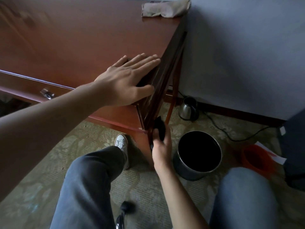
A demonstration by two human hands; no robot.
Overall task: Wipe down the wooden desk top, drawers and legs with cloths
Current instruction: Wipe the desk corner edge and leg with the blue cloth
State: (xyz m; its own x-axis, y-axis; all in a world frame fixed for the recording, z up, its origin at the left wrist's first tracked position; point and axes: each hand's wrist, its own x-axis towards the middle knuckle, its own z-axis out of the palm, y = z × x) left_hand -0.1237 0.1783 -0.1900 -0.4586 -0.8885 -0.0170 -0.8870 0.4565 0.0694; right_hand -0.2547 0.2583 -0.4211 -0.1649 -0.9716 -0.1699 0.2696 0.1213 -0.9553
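Head view looks down over our knees at the right-hand corner of the bench (85, 38), whose front leg (145, 141) runs almost straight down from that corner to the carpet, long axis vertical. Our right hand (160, 151) is the nearer one: it sits right against the leg's outer face, fingers curled round a dark cloth (159, 129) pressed to the wood just below the bench side. Our left hand (127, 80) lies flat with straight fingers on the corner of the top, holding nothing, apparently bracing us. A second, pale cloth (165, 9) lies at the far corner of the top. We judge the wipe should follow the leg downward, toward the floor beside the bin (198, 156).
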